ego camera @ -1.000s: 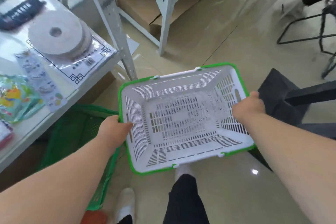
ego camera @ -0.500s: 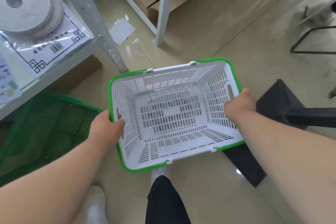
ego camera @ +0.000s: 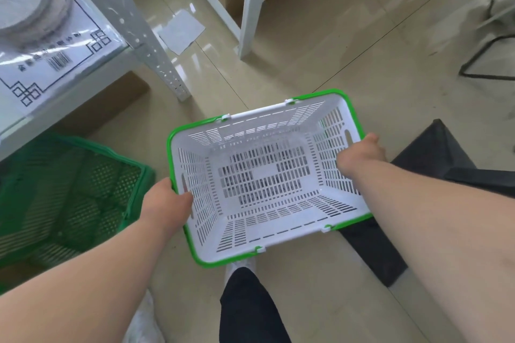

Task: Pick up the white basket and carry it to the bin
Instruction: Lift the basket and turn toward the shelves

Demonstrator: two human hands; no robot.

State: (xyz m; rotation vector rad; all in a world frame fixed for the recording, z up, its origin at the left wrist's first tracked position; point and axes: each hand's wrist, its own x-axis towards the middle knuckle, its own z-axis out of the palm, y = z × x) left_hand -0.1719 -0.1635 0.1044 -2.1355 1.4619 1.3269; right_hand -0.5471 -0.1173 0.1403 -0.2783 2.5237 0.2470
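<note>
White basket (ego camera: 262, 175) in carry, gripped at both short ends, clear of the floor.

Found empty, green-rimmed, held roughly level above the tiled floor (ego camera: 348, 50), in front of the carrier's legs. Left hand (ego camera: 167, 200) closed over the left rim beside the slot handle; right hand (ego camera: 361, 153) closed over the right rim likewise, fingers hidden under the edge. Green crate (ego camera: 69, 192) noted just left of the basket, tucked under the shelf (ego camera: 83, 64); judged the likely bin, though not confirmed. Black object (ego camera: 429, 153) noted just right, below the basket. Advised: keep both grips even to hold the rim level, swing left clear of the shelf post (ego camera: 145, 42), watch footing near the black object.
</note>
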